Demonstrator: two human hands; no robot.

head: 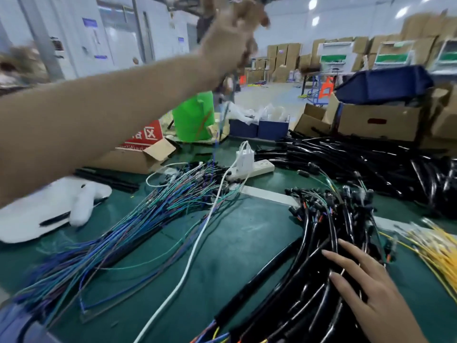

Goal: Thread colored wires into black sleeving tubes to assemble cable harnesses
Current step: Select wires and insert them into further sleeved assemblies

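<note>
My left hand (235,33) is raised high over the table, blurred, and grips a thin bundle of wires (221,120) that hangs down from it toward the loose pile. That pile of blue, green and purple wires (138,219) fans across the green table mat (235,256). My right hand (366,285) lies flat with straight fingers on a heap of finished black sleeved harnesses (316,280) at the lower right. More black sleeving tubes (371,164) are piled at the right rear. Yellow wires (435,246) lie at the far right.
A white power strip (257,168) with a charger and white cable (195,258) crosses the middle. A white foam piece (49,209) lies at left. An open cardboard box (138,157), a green bag (193,117), blue bins (259,128) and cartons (376,120) line the back.
</note>
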